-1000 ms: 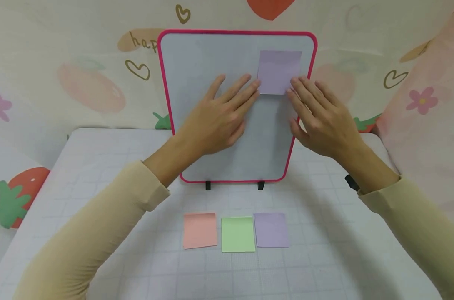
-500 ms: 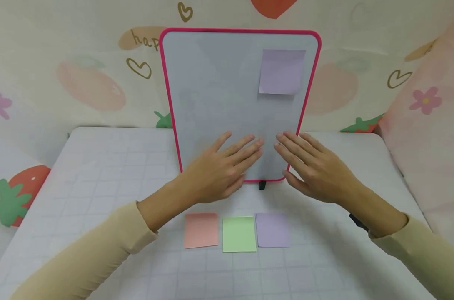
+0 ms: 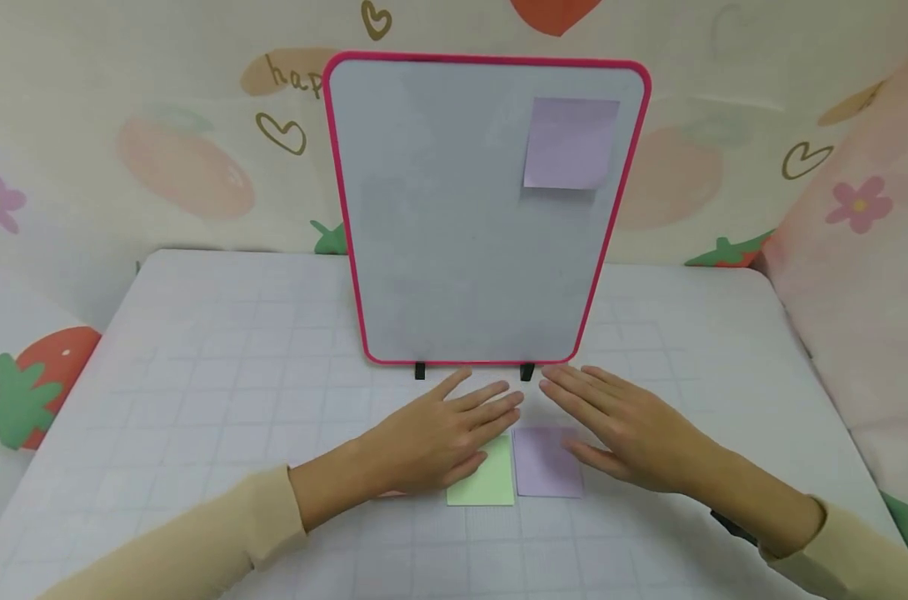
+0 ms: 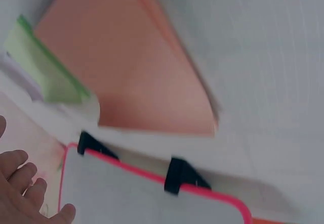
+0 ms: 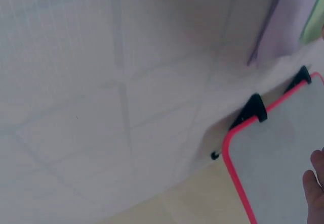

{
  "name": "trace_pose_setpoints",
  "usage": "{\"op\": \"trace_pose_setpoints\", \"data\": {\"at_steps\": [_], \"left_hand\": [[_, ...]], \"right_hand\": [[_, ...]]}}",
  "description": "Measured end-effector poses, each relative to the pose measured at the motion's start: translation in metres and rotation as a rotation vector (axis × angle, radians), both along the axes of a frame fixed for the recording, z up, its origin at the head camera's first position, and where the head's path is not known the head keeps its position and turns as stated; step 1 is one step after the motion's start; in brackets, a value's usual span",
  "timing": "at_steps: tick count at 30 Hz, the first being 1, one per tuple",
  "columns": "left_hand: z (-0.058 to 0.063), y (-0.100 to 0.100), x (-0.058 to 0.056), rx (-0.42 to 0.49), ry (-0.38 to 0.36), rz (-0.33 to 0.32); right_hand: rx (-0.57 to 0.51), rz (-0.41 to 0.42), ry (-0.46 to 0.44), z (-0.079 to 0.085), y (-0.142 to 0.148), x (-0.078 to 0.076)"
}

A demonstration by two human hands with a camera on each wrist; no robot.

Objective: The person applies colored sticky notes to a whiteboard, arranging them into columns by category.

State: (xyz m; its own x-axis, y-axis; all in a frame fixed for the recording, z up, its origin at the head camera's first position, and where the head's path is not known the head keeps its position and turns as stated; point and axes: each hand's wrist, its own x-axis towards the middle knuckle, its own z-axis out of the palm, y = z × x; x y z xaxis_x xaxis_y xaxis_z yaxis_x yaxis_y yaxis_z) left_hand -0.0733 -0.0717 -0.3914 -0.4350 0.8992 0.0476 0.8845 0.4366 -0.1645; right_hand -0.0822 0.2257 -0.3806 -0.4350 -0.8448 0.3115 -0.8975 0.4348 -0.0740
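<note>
My left hand, fingers spread and straight, hovers over the pink sticky notes and overlaps the green sticky notes in the head view. Most of the pink pad is hidden under that hand there. My right hand has extended fingers and holds nothing; its thumb overlaps the purple sticky notes. Behind both hands stands a whiteboard with a pink-red frame. One purple sticky note is stuck at its upper right, its lower edge lifted slightly and casting a shadow.
Two black feet of the stand hold the board's lower edge. The table wears a pale gridded cover. A fabric backdrop printed with hearts and strawberries hangs behind, and pinkish fabric flanks the right side.
Both hands have come down from beside the purple note on the whiteboard, past the board's lower edge, to above the sticky note pads. The note has stayed on the board.
</note>
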Motion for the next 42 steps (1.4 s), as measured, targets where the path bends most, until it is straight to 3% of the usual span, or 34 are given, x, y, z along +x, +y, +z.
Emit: {"op": "trace_pose_setpoints", "data": {"at_steps": [8,14,17,28,36,42], "left_hand": [[-0.020,0.005,0.018,-0.064,-0.076,-0.031],[-0.028,0.008,0.020,-0.092,-0.082,-0.055],[-0.031,0.010,0.021,-0.132,-0.068,-0.061],[-0.034,0.010,0.024,-0.156,-0.059,-0.068],[-0.034,0.010,0.026,-0.151,-0.060,-0.071],[-0.033,0.010,0.027,-0.166,-0.047,-0.067]], "right_hand": [[0.016,0.016,-0.131,-0.020,0.002,0.015],[0.003,-0.025,-0.382,-0.028,0.003,0.023],[0.005,-0.023,-0.456,-0.031,0.004,0.024],[0.003,-0.059,-0.490,-0.039,0.011,0.023],[0.017,-0.067,-0.450,-0.046,0.013,0.025],[0.056,-0.089,-0.509,-0.045,0.012,0.024]]}}
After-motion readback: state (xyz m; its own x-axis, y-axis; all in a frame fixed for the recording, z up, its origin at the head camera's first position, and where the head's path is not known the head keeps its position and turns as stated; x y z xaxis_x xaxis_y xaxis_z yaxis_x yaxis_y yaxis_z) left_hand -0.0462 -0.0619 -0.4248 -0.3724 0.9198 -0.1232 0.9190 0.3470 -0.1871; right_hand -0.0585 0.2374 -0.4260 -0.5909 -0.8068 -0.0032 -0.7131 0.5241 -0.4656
